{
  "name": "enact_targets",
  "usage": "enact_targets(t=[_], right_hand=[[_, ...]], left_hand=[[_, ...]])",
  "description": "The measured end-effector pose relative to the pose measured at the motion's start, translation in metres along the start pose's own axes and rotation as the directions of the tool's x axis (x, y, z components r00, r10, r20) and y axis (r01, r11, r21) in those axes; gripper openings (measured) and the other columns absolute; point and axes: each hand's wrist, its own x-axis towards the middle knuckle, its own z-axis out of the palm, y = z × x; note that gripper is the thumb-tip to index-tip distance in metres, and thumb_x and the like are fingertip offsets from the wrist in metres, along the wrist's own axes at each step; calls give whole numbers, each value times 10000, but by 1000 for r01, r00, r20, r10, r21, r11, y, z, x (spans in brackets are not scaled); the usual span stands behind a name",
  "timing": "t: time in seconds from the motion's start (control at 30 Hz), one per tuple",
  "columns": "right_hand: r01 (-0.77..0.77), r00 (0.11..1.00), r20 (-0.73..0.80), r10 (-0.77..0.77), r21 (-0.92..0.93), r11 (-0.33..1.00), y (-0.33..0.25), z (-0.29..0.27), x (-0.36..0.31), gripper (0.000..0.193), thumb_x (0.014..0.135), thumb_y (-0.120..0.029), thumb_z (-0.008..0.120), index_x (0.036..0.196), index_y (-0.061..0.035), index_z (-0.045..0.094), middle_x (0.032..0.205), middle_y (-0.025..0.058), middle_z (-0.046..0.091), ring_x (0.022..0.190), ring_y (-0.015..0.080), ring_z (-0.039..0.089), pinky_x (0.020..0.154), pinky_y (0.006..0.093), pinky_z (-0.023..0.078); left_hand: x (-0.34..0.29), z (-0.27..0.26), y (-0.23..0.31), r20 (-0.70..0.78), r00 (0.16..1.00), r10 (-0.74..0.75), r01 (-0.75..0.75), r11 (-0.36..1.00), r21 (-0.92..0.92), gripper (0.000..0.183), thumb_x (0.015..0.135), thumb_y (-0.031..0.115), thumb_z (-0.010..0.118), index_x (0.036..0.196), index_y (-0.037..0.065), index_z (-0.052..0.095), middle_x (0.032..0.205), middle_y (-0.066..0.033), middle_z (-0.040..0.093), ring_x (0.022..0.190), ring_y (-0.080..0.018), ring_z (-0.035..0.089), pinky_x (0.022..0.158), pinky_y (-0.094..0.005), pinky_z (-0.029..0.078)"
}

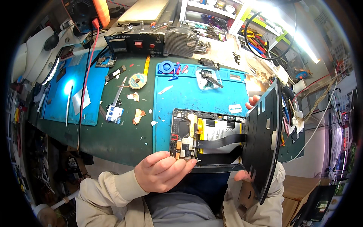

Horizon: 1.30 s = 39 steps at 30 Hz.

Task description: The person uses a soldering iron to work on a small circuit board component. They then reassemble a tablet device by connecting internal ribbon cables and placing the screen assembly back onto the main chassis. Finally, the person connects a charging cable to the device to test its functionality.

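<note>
While gripping the near left corner of an opened tablet with bent fingers of the left hand, props its smooth black screen panel steeply up with the right hand, closed on that panel; shows only fingertips past the far edge and a thumb toward the near side, palm hidden behind. Lies with its shallow rectangular body over the near right part of a rubbery blue mat, jutting past the near edge; cannot tell whether touching.

Contains one silvery battery edged in yellow, one dark circuit board patched with copper colour, and two flat, dark ribbon cables curving across to the panel.

Counts two blue mats altogether, including a left-hand mat; between them, on green surface, one round spool and two crumpled tan scraps. Holds black pieces in one clear dish.

Leaves a broad blue stretch between tablet and dish, plus a green strip leftward; rightward, runs close to slim tools.
</note>
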Motion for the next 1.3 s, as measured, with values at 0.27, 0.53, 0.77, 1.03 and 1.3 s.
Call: enact_targets(t=[0.27, 0.53, 0.77, 1.03, 1.3], right_hand=[[-4, 1000, 9, 4, 2, 1000, -2, -1, 1, 1464, 595, -704, 972, 1718, -144, 218, 1642, 358, 246, 1499, 489, 356, 1147, 594, 379], [-14, 1000, 22, 15, -11, 1000, -5, -4, 1, 1464, 594, -702, 974, 1718, -146, 220, 1637, 367, 247, 1489, 492, 363, 1138, 593, 383], [-8, 999, 31, 8, -2, 1000, -2, -1, 2, 1461, 596, -704, 972, 1718, -146, 220, 1632, 373, 252, 1483, 497, 367, 1140, 592, 381], [-31, 999, 38, 32, -33, 999, -7, -4, 2, 1454, 602, -707, 966, 1717, -144, 221, 1629, 377, 253, 1481, 501, 367, 1149, 595, 377], [-26, 999, 24, 26, -19, 999, -5, -1, 1, 1433, 618, -708, 959, 1714, -143, 228, 1632, 369, 252, 1486, 501, 361, 1155, 596, 372]], left_hand=[[2, 0, -1, -5, 1000, -7, 7, 1000, -17, 253, 871, 175, 775, 1118, 176, 833, 1081, 93, 648, 1009, -106, 557, 996, -284, 441], [3, 0, 0, 12, 999, -46, 47, 997, -69, 252, 852, 173, 802, 1102, 171, 832, 1055, 82, 649, 1001, -114, 565, 992, -293, 445], [10, -6, 1, 75, 982, -174, 185, 968, -169, 268, 843, 196, 818, 1111, 186, 824, 1061, 52, 646, 1011, -135, 570, 1015, -338, 461], [10, -7, 6, 113, 966, -233, 252, 945, -210, 292, 830, 200, 834, 1120, 183, 816, 1061, 50, 639, 1014, -146, 567, 1042, -379, 477], [12, -7, 5, 125, 965, -232, 256, 940, -224, 297, 821, 202, 837, 1115, 177, 810, 1076, 45, 637, 1029, -151, 566, 1056, -394, 476]])
